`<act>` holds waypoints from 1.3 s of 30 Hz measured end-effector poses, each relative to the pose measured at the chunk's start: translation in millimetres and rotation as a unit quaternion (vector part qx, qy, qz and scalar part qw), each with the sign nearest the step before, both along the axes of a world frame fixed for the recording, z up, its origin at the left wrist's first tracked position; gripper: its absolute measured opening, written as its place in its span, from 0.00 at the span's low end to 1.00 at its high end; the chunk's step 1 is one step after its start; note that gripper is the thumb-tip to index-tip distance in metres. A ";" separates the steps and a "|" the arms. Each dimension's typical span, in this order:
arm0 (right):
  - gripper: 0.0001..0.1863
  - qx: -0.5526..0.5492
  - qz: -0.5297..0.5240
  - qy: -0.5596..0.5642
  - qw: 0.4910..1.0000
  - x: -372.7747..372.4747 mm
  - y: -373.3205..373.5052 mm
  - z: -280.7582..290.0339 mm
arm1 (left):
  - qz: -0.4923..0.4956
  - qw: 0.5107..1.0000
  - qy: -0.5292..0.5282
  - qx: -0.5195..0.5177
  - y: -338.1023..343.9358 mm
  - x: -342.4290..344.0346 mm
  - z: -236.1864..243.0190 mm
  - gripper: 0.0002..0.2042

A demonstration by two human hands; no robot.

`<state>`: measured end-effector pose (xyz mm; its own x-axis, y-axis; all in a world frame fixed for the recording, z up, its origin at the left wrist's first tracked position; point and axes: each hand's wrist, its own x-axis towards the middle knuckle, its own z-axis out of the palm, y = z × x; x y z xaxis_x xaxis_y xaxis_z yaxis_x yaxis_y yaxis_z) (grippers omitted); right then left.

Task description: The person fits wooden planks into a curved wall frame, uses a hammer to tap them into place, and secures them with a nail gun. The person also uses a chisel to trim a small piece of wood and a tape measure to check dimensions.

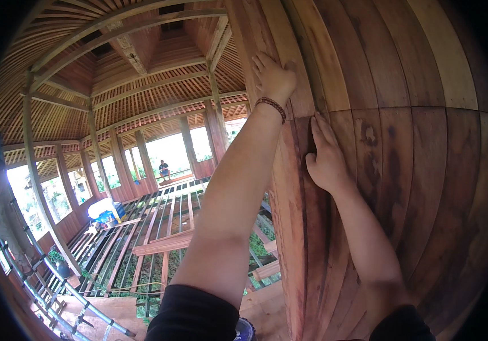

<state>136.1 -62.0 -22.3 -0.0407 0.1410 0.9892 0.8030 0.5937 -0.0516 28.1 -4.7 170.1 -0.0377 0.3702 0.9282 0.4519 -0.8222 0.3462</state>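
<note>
My left hand (275, 79), a braided bracelet on its wrist, is raised and rests with spread fingers on a tall reddish-brown wooden post board (286, 170). Lower and further right, my right hand (329, 162) lies with fingers stretched upward against the wall of upright planks (394, 153). Its fingertips are beside the seam where the post board meets the planks, just below a horizontal joint. Neither hand shows anything held. The undersides of both palms are hidden.
Left of me is an open floor frame of spaced joists (158, 221), with ground and plants showing between them. A metal scaffold (56, 284) stands at the lower left. A loose plank (164, 244) lies across the joists. A person (164, 169) sits far off by the openings.
</note>
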 end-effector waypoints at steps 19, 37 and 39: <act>0.34 -0.164 0.080 0.015 0.983 5.3 -48.4 -188.2 | 0.120 0.967 0.026 0.224 1.9 -14.5 -24.1 0.26; 0.25 -0.852 -0.164 0.045 0.495 39.4 -327.1 -761.6 | 0.025 0.992 -0.027 0.122 -5.4 -7.7 -27.5 0.47; 0.24 -0.853 -0.177 -0.047 0.489 50.1 -334.4 -784.6 | -0.038 0.988 -0.072 0.130 -9.1 -4.3 -24.9 0.49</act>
<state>186.2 -396.3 -806.8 0.2513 0.7718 -0.5842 0.8863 -0.4260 -0.1816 23.8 -13.8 145.2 -0.1581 0.1265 0.9793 0.3471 -0.9213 0.1751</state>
